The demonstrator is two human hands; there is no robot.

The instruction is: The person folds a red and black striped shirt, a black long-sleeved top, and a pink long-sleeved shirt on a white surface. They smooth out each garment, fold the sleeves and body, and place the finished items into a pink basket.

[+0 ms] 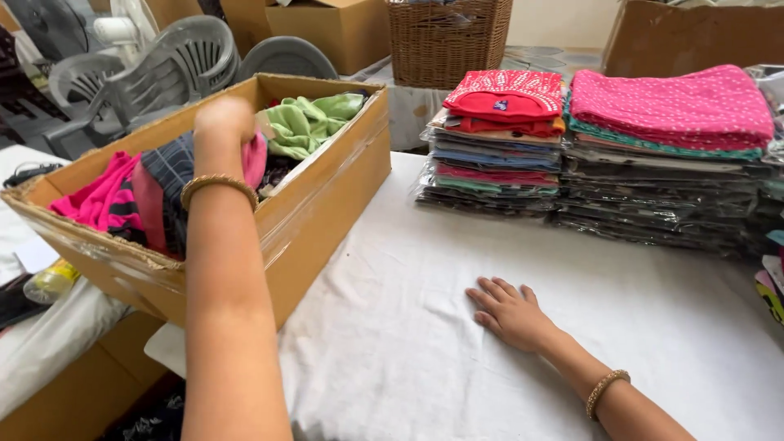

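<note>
Clothes (in the box) lie under left-hand fingers.

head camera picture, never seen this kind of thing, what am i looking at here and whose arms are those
It is a single picture from a camera worn on a person's head, looking down at their own bare arms. The left hand reaches into a tilted cardboard box of loose clothes, at a pink garment; whether it grips is hidden. The right hand lies flat, holding nothing, on the white cloth-covered table. Behind it are two stacks of folded clothes, many in clear bags.
</note>
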